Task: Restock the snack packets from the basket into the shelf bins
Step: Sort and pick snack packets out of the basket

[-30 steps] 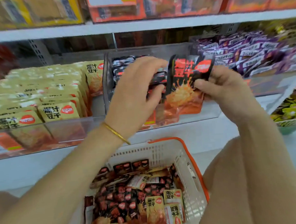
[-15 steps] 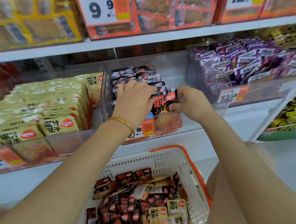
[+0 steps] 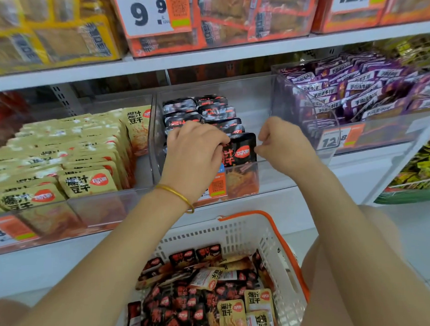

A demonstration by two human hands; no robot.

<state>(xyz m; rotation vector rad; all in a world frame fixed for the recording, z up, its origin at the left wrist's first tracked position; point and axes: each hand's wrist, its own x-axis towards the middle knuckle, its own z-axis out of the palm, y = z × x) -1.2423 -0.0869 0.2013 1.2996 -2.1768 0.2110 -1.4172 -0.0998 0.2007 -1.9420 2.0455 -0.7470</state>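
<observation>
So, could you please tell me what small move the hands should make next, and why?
Probably ease the left hand off: the front black packet already stands upright in the middle bin, and the basket holds many more.

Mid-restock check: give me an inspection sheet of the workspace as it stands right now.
Surface: white shelf carrying clear bins; middle bin part filled, with room on its right side.
Job's things: black snack packet upright at the front of the middle bin's row; white basket below holds many black packets and a few yellow packets.
Clutter: nothing seen.
Grippers: left hand grips the front packet's left side; right hand has curled fingers at its right edge, contact unclear.
Cables: nothing seen.
Surroundings: yellow-packet bin on the left, purple-packet bin on the right, 9.9 price tag above.
</observation>
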